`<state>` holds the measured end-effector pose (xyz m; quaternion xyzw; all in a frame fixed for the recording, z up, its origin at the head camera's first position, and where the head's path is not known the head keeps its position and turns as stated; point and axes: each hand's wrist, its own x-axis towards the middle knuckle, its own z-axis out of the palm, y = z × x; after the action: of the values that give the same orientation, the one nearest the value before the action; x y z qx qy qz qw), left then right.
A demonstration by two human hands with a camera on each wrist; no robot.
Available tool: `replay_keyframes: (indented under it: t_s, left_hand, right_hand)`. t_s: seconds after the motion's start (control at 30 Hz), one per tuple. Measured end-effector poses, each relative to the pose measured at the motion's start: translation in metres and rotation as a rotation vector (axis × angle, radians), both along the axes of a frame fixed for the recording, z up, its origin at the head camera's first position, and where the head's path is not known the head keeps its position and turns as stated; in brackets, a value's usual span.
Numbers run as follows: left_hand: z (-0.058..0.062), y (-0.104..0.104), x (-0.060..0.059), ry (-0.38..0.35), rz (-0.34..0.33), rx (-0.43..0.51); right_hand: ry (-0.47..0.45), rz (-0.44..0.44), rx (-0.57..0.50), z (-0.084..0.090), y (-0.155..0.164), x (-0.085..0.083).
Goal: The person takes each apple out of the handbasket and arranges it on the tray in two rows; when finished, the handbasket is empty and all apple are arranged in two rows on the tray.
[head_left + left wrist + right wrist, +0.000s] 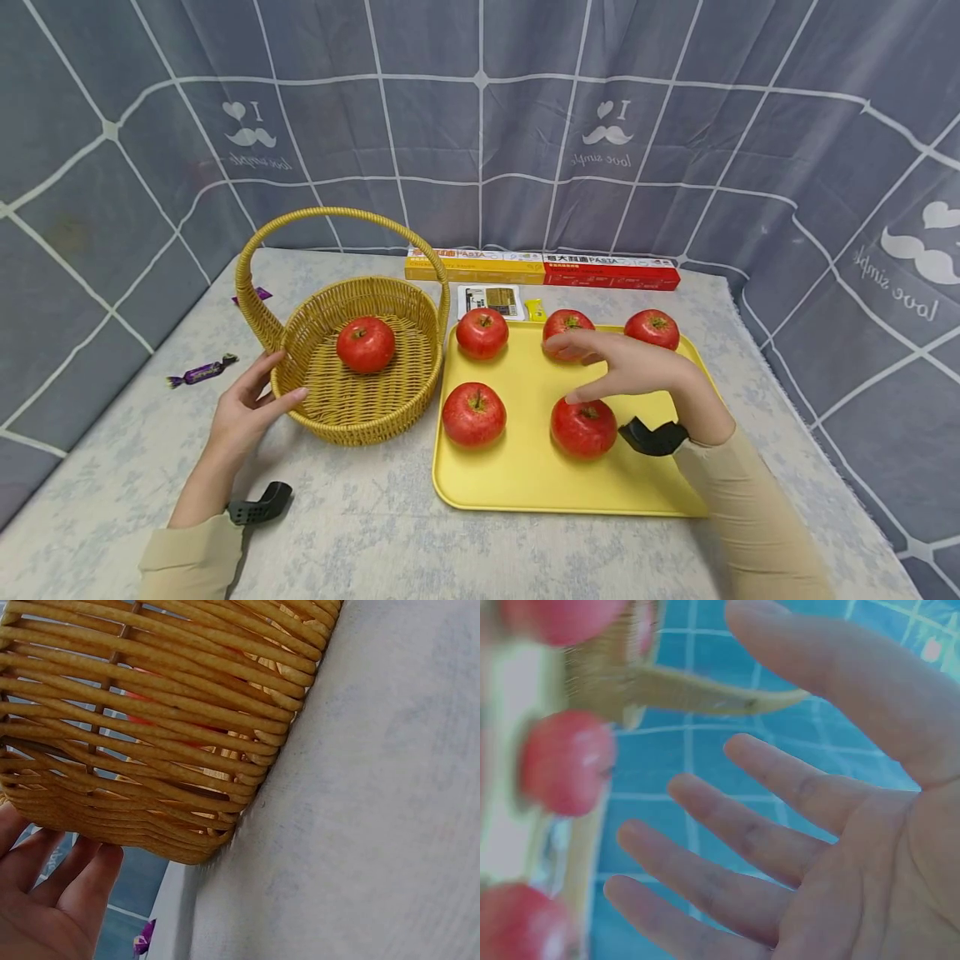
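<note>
My left hand (251, 408) holds the near left rim of a round wicker basket (360, 429), thumb over the rim and fingers outside by the tall handle. The left wrist view shows those fingertips against the woven wall (165, 727). One red apple (366, 345) lies inside the basket. Over a yellow tray (525, 483) my right hand (626, 362) hovers with spread fingers, its palm free in the right wrist view. Beneath it are a near apple (583, 429) and a partly hidden far apple (567, 321). Other apples on the tray include a left front one (474, 415).
Behind the tray lie a yellow pasta box (472, 268), a red pasta box (611, 273), a white packet (491, 302) and a small yellow packet (536, 310). A purple wrapped candy (201, 372) lies left of the basket. Grey checked curtain (480, 125) encloses the table.
</note>
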<state>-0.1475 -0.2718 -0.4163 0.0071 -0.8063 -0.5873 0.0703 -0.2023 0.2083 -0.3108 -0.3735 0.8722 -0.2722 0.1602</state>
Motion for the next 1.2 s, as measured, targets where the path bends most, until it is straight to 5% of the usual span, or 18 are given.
replay_keyframes:
  t_s: [0.23,0.43,0.57,0.77,1.03,1.2]
  left_hand:
    - [0.0,0.0,0.0,-0.011,0.007,0.005]
    - [0.0,-0.001,0.0,-0.007,0.007,0.01]
    - [-0.001,-0.001,0.0,-0.002,0.006,0.007]
    - [0.0,0.0,-0.001,0.004,0.0,0.001]
    - [0.001,0.0,-0.001,-0.005,0.005,-0.008]
    - [0.0,-0.001,0.0,-0.004,0.006,-0.003]
  right_hand:
    - [0.01,0.103,-0.162,0.039,-0.048,-0.017]
    - [-0.057,0.196,-0.325,0.049,-0.103,-0.031]
    - [-0.079,0.265,-0.391,0.043,-0.142,-0.037]
    - [-0.154,0.258,-0.437,0.03,-0.186,-0.045]
    - [-0.202,0.139,-0.429,0.004,-0.227,-0.059]
    - [-0.139,0.037,-0.358,-0.018,-0.242,-0.066]
